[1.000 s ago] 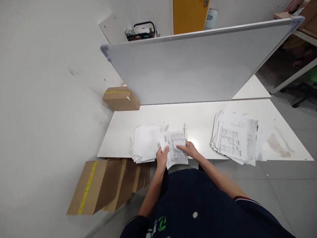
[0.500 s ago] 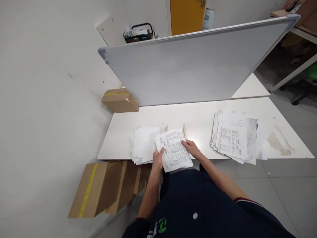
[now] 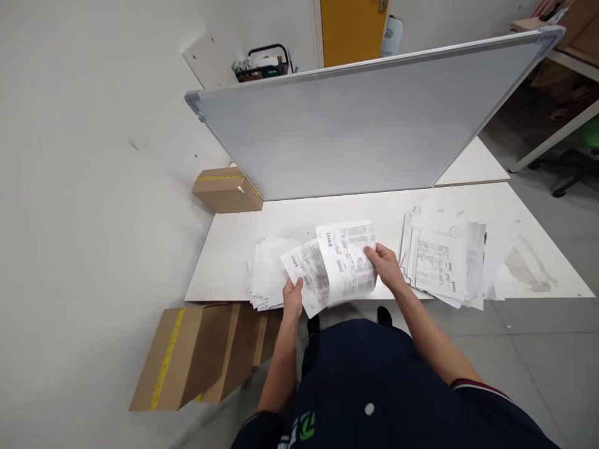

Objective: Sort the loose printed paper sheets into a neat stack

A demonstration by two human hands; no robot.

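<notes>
My left hand [image 3: 293, 298] is closed on the lower left edge of a printed sheet [image 3: 309, 271], thumb on top. Another printed sheet [image 3: 347, 259], slightly curved, is pinched at its right edge by my right hand [image 3: 384, 263]. It overlaps the right part of the left sheet. Whether more sheets lie beneath either one I cannot tell. Left of my hands, a loose stack of blank-looking paper [image 3: 271, 274] lies at the table's front edge. To the right sits an untidy pile of printed papers [image 3: 435, 259], partly sticking out over the front edge.
A whiteboard [image 3: 355, 131] stands along the back of the white table [image 3: 224, 249]. One cardboard box [image 3: 229, 192] rests at the back left corner. More taped cardboard boxes [image 3: 187, 358] stand below, at the left. Brown stains [image 3: 526, 271] mark the table's right end.
The papers held together before have come apart into two sheets. My right hand has moved right and up with one, while my left hand has shifted slightly left with the other.
</notes>
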